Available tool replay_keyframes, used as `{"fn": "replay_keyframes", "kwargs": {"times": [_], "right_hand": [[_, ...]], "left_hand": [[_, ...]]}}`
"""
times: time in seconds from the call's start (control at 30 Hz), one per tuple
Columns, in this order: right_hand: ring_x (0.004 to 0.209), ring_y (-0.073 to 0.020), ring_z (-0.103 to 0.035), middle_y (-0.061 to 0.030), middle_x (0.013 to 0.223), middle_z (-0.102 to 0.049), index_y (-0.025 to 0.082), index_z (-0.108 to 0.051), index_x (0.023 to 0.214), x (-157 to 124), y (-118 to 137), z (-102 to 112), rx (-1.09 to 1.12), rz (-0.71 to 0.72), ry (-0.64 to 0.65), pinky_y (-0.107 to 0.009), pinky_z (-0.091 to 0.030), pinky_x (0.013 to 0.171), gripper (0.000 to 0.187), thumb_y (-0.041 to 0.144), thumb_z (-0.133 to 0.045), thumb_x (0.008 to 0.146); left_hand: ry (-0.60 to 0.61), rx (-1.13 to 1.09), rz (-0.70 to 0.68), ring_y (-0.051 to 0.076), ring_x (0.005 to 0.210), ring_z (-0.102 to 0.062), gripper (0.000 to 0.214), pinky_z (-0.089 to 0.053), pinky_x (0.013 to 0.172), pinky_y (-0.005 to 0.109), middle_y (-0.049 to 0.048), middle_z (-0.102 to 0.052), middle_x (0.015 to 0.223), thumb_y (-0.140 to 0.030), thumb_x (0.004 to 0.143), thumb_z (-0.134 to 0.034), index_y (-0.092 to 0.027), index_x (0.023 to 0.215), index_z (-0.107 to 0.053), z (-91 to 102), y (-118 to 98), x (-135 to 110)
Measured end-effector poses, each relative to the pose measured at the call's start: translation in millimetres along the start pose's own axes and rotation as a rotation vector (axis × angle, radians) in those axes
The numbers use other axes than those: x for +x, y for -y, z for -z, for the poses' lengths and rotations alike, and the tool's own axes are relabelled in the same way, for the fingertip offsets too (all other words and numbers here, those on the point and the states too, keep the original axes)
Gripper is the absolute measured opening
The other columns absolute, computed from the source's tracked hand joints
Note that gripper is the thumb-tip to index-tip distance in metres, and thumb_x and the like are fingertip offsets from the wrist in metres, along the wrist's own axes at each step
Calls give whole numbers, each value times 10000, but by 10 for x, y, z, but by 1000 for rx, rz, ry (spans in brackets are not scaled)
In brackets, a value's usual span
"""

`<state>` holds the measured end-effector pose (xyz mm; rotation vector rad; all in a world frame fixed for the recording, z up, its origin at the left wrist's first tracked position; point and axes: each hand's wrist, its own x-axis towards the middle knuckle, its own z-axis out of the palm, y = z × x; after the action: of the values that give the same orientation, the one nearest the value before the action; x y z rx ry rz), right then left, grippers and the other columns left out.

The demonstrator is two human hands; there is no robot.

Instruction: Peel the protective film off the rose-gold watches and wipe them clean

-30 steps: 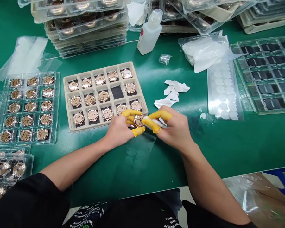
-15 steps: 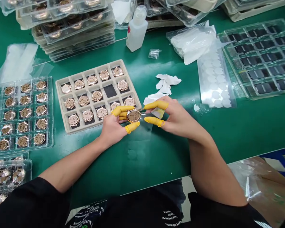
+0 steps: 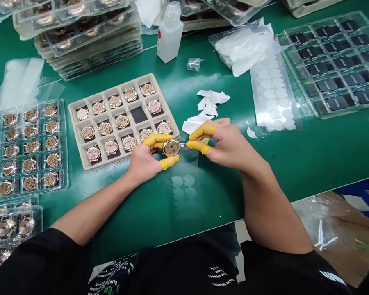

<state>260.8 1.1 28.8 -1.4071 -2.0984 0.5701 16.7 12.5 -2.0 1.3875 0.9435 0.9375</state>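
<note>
My left hand (image 3: 148,157), with yellow finger cots, is closed round a rose-gold watch case (image 3: 171,148), its printed back turned up. Close by on the right, my right hand (image 3: 217,141), also in yellow finger cots, pinches something thin and pale at the edge of the case. Its kind is too small to make out. Behind my left hand lies a beige tray (image 3: 76,141) of similar watch cases, with one pocket showing only its black pad (image 3: 138,115). Below my hands, a clear sheet with round film stickers (image 3: 183,187) lies on the table.
A clear tray of watch cases (image 3: 64,143) lies on the left, below stacked trays (image 3: 89,53). Further back stand a plastic bottle (image 3: 169,37) and a bag of white wipes (image 3: 242,47). Crumpled white paper (image 3: 209,104), a sticker sheet (image 3: 272,94) and a tray of black pieces (image 3: 335,61) lie rightward.
My right finger and thumb have come closer together at the case, and less of the thin piece shows. The round stickers on the clear sheet now stand out more. The view has shifted slightly.
</note>
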Motion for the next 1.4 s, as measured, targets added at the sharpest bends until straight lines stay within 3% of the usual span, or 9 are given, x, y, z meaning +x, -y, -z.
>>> {"fn": "replay_keyframes", "kwargs": {"times": [0.17, 0.3, 0.4, 0.47, 0.53, 0.63, 0.73, 1.07, 1.4], "right_hand": [[869, -240, -636, -36, 904, -740, 232, -662, 892, -3, 16, -4, -133, 18, 70, -462, -379, 895, 55, 241, -634, 938], [1052, -298, -631, -71, 1088, -760, 240, -688, 929, -11, 70, 74, -91, 94, 26, -519, -385, 939, 78, 211, -619, 949], [1111, -302, -626, -57, 1166, -755, 260, -693, 872, -19, 138, 100, 243, 133, -21, -533, -436, 983, 107, 338, -705, 944], [1065, -288, -649, -65, 1141, -743, 267, -701, 866, -11, 186, 38, 536, 34, -96, -493, -500, 932, 236, 493, -759, 905], [1006, -269, -664, -73, 1123, -734, 266, -723, 895, 6, 231, -89, 694, -149, -172, -450, -531, 864, 328, 585, -791, 855], [937, -236, -661, -58, 1103, -750, 257, -745, 893, 33, 290, -305, 710, -378, -165, -415, -533, 844, 358, 582, -853, 787], [879, -218, -657, -42, 999, -762, 246, -734, 845, 41, 336, -430, 739, -460, -133, -392, -536, 826, 393, 596, -881, 741], [847, -205, -645, -32, 908, -735, 232, -698, 825, 30, 394, -471, 736, -447, -126, -389, -520, 846, 429, 627, -859, 774], [884, -213, -654, -33, 914, -734, 236, -703, 858, -6, 406, -542, 679, -442, -194, -398, -495, 853, 195, 406, -798, 843]], "left_hand": [[-2, -96, 142, 167, 876, -786, 586, -662, 826, 275, 39, -817, 966, -242, 602, -941, -175, 1140, -719, 0, -39, 29], [-5, -110, 238, 145, 815, -771, 606, -661, 803, 266, 23, -809, 911, -237, 590, -947, -175, 1146, -714, -3, -66, 41], [-6, -127, 260, 142, 820, -776, 605, -655, 788, 248, 24, -811, 913, -227, 591, -941, -175, 1150, -715, -13, -71, 46], [6, -123, 254, 143, 830, -781, 595, -651, 786, 239, 26, -814, 920, -219, 600, -931, -176, 1152, -715, -20, -64, 46], [23, -107, 236, 139, 827, -780, 577, -648, 783, 233, 25, -815, 925, -207, 612, -916, -177, 1154, -717, -23, -51, 44], [31, -82, 210, 131, 807, -774, 574, -646, 777, 227, 14, -808, 908, -186, 625, -896, -179, 1170, -713, -25, -26, 39], [40, -69, 201, 138, 819, -780, 582, -648, 784, 232, 15, -809, 918, -170, 637, -883, -183, 1191, -705, -26, -8, 35], [58, -45, 154, 142, 853, -787, 557, -653, 810, 236, 30, -818, 978, -188, 659, -880, -179, 1191, -712, -24, -14, 32], [46, -38, 158, 145, 862, -786, 569, -655, 835, 247, 26, -814, 995, -183, 648, -896, -185, 1185, -707, -22, -18, 18]]}}
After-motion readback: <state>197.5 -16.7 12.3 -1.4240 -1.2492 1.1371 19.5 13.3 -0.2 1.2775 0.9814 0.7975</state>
